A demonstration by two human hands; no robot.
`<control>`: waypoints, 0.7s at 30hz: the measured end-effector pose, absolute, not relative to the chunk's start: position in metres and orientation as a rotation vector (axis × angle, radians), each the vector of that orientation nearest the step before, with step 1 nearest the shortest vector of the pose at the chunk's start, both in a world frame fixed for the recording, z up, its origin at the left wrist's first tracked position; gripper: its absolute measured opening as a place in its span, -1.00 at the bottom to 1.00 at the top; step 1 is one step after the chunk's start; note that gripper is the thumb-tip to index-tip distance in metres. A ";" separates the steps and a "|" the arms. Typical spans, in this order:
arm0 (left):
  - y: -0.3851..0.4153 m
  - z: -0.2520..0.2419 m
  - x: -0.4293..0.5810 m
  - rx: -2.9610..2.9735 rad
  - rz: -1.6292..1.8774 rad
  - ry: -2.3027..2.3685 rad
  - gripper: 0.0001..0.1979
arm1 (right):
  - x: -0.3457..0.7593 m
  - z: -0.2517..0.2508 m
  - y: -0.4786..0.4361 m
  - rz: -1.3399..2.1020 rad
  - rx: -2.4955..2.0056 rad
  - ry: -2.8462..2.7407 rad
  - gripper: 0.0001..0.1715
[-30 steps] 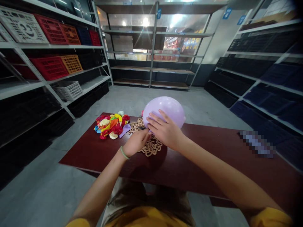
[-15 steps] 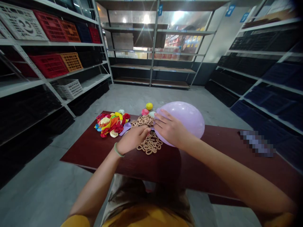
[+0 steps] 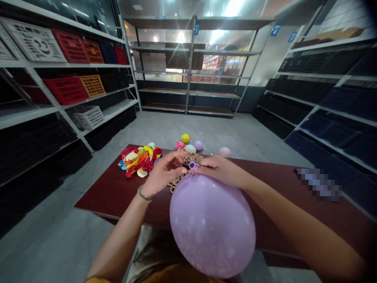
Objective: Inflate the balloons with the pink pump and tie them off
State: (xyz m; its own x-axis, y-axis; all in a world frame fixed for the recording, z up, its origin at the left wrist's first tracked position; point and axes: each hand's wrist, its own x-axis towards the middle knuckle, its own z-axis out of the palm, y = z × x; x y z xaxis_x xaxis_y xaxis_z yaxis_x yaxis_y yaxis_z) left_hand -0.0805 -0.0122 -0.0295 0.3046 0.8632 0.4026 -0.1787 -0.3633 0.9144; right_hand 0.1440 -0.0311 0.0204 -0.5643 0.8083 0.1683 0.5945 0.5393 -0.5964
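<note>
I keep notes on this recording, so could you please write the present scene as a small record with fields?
Held item: inflated purple balloon, its body on the person's side of the hands
Balloon mouth: visible between the hands
Right hand: fingers pinching near the mouth
Left hand: partly open beside the mouth; contact unclear
Table: dark red-brown
Table items: pile of deflated balloons, multicoloured; tan loops, partly hidden
Beyond the hands: yellow balloon, pink balloon
</note>
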 end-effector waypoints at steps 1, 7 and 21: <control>-0.014 -0.030 -0.079 1.607 1.233 0.660 -0.55 | 0.142 0.015 -0.031 0.774 -1.125 -2.350 -0.55; -0.023 -0.036 -0.075 1.908 1.118 0.768 -0.52 | 0.133 -0.002 -0.029 0.934 -1.183 -2.300 -0.49; -0.029 -0.017 -0.086 1.602 1.157 0.891 -0.85 | 0.125 0.022 -0.030 0.651 -1.216 -2.550 -0.56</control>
